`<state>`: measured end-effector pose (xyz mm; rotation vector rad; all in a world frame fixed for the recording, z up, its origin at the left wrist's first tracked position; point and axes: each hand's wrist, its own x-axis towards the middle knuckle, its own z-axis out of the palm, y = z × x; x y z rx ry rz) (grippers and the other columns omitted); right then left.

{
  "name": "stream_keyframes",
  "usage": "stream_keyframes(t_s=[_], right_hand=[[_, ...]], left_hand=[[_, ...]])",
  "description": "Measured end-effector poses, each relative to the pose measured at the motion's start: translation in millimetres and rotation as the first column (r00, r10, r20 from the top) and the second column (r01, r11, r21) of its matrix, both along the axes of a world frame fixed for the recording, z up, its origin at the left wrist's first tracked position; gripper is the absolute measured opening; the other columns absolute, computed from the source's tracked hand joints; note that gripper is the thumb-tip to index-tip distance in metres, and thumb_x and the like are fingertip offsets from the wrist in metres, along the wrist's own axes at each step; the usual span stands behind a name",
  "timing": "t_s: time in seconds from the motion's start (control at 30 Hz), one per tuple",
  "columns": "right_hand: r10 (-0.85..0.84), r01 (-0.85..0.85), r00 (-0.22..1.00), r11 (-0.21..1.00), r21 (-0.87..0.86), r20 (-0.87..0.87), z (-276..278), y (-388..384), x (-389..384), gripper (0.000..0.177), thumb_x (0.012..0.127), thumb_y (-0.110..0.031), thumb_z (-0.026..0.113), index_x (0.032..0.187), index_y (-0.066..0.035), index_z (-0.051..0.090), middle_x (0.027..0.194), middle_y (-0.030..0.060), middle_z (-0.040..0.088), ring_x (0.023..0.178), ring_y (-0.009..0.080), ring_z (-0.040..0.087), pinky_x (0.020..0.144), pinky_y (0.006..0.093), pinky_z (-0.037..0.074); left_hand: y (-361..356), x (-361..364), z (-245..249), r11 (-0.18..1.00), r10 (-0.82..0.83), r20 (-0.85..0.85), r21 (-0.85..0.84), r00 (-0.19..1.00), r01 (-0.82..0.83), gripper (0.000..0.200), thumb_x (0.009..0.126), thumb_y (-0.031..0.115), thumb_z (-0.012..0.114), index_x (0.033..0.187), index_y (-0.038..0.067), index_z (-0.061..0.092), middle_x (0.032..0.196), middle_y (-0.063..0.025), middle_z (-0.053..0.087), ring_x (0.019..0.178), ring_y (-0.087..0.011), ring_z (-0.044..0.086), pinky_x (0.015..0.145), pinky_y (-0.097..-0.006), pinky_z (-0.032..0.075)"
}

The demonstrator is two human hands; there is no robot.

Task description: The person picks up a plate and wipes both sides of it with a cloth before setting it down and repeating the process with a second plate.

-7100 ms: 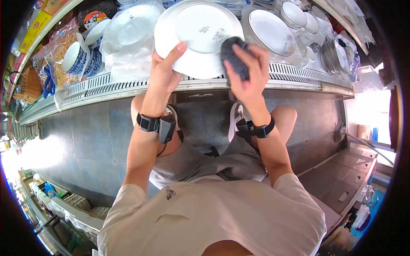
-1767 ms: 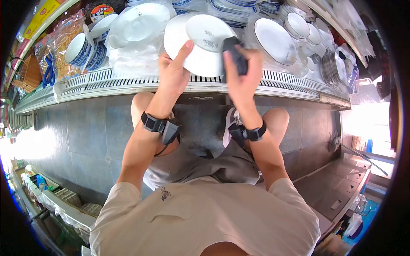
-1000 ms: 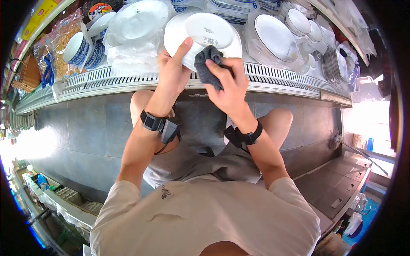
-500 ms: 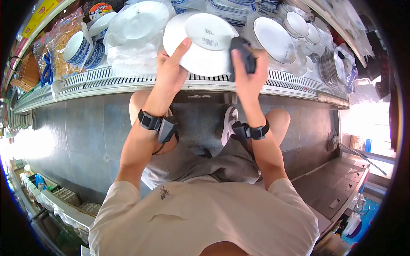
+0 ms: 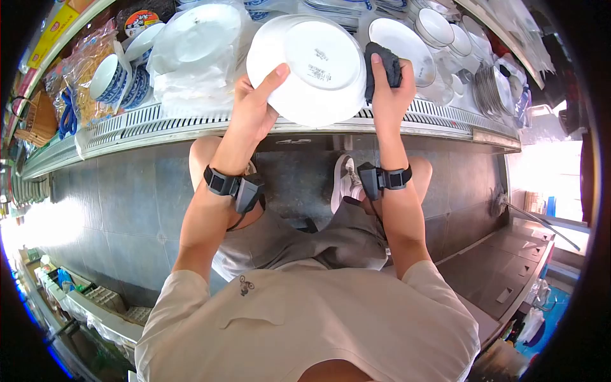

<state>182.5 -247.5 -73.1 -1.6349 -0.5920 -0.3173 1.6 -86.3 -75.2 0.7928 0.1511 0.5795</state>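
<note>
A large white plate (image 5: 309, 105) is held up with its underside facing the camera, small printed marks at its centre. My left hand (image 5: 258, 105) grips its left edge, thumb lying on the underside and fingers hidden behind. At the plate's right edge, my right hand (image 5: 393, 92) holds a dark grey cloth (image 5: 384, 62), thumb pressed on it. The cloth is beside the rim; whether it touches the plate I cannot tell. Black straps with small devices sit on both wrists.
Behind the plate, a shelf with a slotted front rail (image 5: 184, 122) bears wrapped plates (image 5: 197, 35), blue-patterned bowls (image 5: 108, 77), an oval white dish (image 5: 404, 54), a row of upright plates (image 5: 493, 89) and white bowls (image 5: 436, 27). A basket (image 5: 39, 121) stands far left.
My right hand and the cloth have moved right, from over the plate's underside to its right edge. The plate has tilted and shows more of its underside.
</note>
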Motion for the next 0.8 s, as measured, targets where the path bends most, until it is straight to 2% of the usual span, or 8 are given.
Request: stream_keyframes(t_s=[0.13, 0.23, 0.33, 0.47, 0.57, 0.63, 0.7, 0.8], right_hand=[[0.004, 0.003, 0.993, 0.998, -0.060, 0.117, -0.2, -0.4, -30.5, 0.028, 0.088, -0.017, 0.082, 0.089, -0.001, 0.058, 0.088, 0.0119, 0.063, 0.078, 0.0214, 0.058, 0.075, 0.0315, 0.048], [0.140, -0.118, 0.889, 0.990, -0.078, 0.435, 5.9, 7.6, -67.8, 0.029, 0.077, -0.010, 0.085, 0.101, -0.003, 0.069, 0.091, 0.0121, 0.061, 0.082, 0.0288, 0.063, 0.074, 0.0359, 0.051], [0.296, -0.241, 0.826, 0.955, -0.174, 0.480, 4.5, 3.6, -87.4, 0.043, 0.069, -0.004, 0.089, 0.109, -0.004, 0.074, 0.092, 0.0103, 0.057, 0.081, 0.0254, 0.059, 0.070, 0.0344, 0.050], [0.214, -0.139, 0.822, 0.974, -0.178, 0.528, 1.4, 2.8, -72.8, 0.041, 0.070, -0.006, 0.090, 0.108, -0.005, 0.073, 0.092, 0.0107, 0.058, 0.080, 0.0253, 0.059, 0.069, 0.0337, 0.050], [0.042, -0.016, 0.865, 0.998, -0.055, 0.501, 7.2, 9.2, -40.5, 0.025, 0.081, -0.012, 0.084, 0.099, -0.003, 0.068, 0.087, 0.0130, 0.059, 0.079, 0.0306, 0.062, 0.070, 0.0377, 0.051], [-0.022, 0.040, 0.967, 0.997, -0.064, 0.252, -1.1, 4.0, -16.5, 0.024, 0.086, -0.014, 0.082, 0.092, -0.001, 0.063, 0.086, 0.0141, 0.061, 0.079, 0.0299, 0.061, 0.074, 0.0362, 0.050], [-0.017, 0.018, 0.992, 1.000, -0.012, 0.124, -1.6, 2.8, 2.4, 0.027, 0.088, -0.017, 0.082, 0.091, 0.000, 0.061, 0.086, 0.0116, 0.062, 0.074, 0.0227, 0.056, 0.073, 0.0315, 0.047], [0.019, -0.017, 0.997, 1.000, -0.024, 0.068, 3.5, -4.5, 2.5, 0.029, 0.089, -0.018, 0.081, 0.091, 0.001, 0.060, 0.083, 0.0096, 0.061, 0.073, 0.0211, 0.054, 0.073, 0.0303, 0.047]], left_hand=[[0.5, 3.0, 1.4, 0.995, 0.056, 0.019, -0.088, 0.998, -0.054, 0.033, 0.100, 0.009, 0.068, 0.128, -0.007, 0.063, 0.124, -0.0166, 0.070, 0.111, -0.0267, 0.071, 0.095, -0.0423, 0.062], [1.5, 4.9, -1.6, 0.988, 0.112, -0.002, -0.107, 0.994, -0.112, 0.032, 0.100, 0.009, 0.067, 0.127, -0.007, 0.063, 0.124, -0.0163, 0.070, 0.111, -0.0262, 0.071, 0.095, -0.0416, 0.062], [-0.3, 7.6, 0.6, 0.988, 0.110, -0.007, -0.112, 0.994, -0.110, 0.031, 0.100, 0.009, 0.067, 0.127, -0.007, 0.063, 0.124, -0.0159, 0.070, 0.110, -0.0257, 0.071, 0.094, -0.0407, 0.062], [-0.9, 9.0, -1.4, 0.993, 0.085, 0.030, -0.087, 0.996, -0.082, 0.032, 0.100, 0.009, 0.068, 0.128, -0.006, 0.063, 0.125, -0.0152, 0.070, 0.111, -0.0253, 0.071, 0.094, -0.0399, 0.061], [2.3, 5.3, -3.5, 0.992, 0.101, 0.012, -0.081, 0.995, -0.100, 0.034, 0.099, 0.009, 0.068, 0.129, -0.005, 0.063, 0.125, -0.0154, 0.070, 0.111, -0.0252, 0.071, 0.094, -0.0399, 0.061], [7.4, -1.3, -1.3, 0.996, 0.056, 0.008, -0.066, 0.998, -0.055, 0.035, 0.099, 0.010, 0.070, 0.130, -0.005, 0.063, 0.125, -0.0157, 0.070, 0.111, -0.0251, 0.071, 0.095, -0.0398, 0.061], [9.7, -4.7, -1.1, 0.999, 0.005, 0.010, -0.054, 1.000, -0.004, 0.037, 0.098, 0.010, 0.071, 0.130, -0.005, 0.063, 0.125, -0.0159, 0.070, 0.112, -0.0251, 0.071, 0.095, -0.0397, 0.061], [15.4, -8.1, -2.0, 0.999, -0.044, -0.009, 0.031, 0.999, 0.044, 0.039, 0.096, 0.012, 0.072, 0.130, -0.006, 0.063, 0.125, -0.0164, 0.070, 0.111, -0.0251, 0.071, 0.095, -0.0400, 0.061]])
